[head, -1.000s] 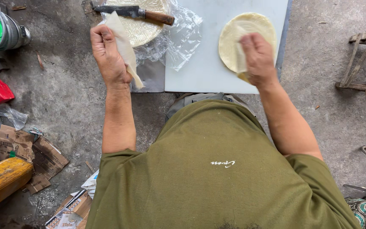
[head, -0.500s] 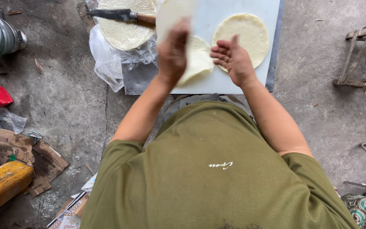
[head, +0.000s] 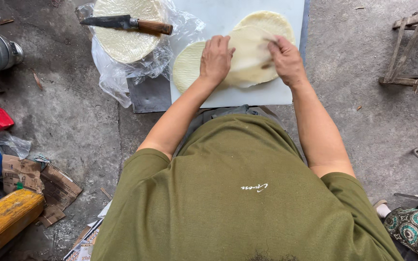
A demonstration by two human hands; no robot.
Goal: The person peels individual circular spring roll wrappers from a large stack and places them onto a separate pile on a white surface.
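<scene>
Both hands are now down on the white rectangular board (head: 228, 96). Half a sec ago the left hand (head: 216, 58) held a thin pale round wrapper sheet (head: 250, 55) up in the air; now that sheet lies flat near the board's middle, overlapping two other rounds. Left palm presses its left edge, fingers together. Right hand (head: 286, 60) pinches its right edge. So it's laid, being smoothed. Wrapper stack w/ wooden-handled knife (head: 126, 22) sits off the board's left edge.
</scene>
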